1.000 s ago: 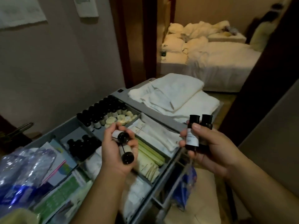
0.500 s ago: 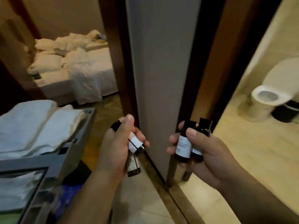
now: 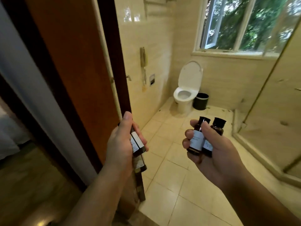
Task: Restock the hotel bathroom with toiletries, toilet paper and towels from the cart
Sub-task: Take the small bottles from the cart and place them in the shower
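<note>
Close by the door edge (image 3: pixel 114 62), left hand (image 3: pixel 118 144) grips bottles (image 3: pixel 138 142).

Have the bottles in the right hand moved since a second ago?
Yes: the bottles went from the cart to the door frame, nearer the toilet.

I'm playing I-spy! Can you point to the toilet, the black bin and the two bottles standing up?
toilet (image 3: pixel 183 106): head view, front of the white bowl.
black bin (image 3: pixel 200 102): head view, its dark side wall.
two bottles (image 3: pixel 197 139): head view, white label of the left one.
</note>
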